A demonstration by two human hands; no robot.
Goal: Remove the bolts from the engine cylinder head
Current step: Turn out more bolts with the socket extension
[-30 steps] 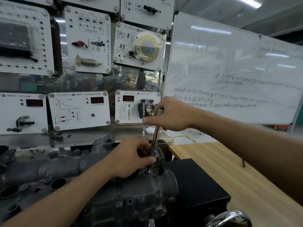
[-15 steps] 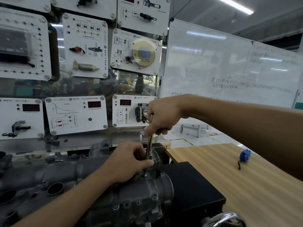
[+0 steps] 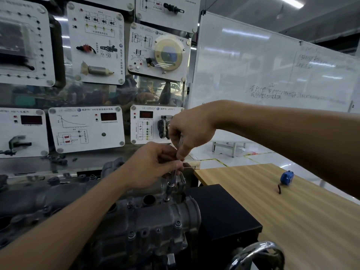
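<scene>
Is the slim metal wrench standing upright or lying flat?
Nearly upright: the slim metal wrench leans slightly, its lower end on the grey engine cylinder head.

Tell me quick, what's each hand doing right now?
Left hand: gripping the lower shaft of the slim silver metal wrench.
Right hand: gripping the wrench's upper end.

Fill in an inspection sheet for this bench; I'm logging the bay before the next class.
Surface: wooden table, wood grain showing.
Job's things: cylinder head left of the table; metal tool upright, tip down on the head's top.
Clutter: blue tape measure on the table; black box beside the head; chrome ring at the bottom edge.
Hands: left hand grips the tool low; right hand grips it higher.
Cables: nothing seen.
Surroundings: training panels behind; whiteboard at right.
</scene>
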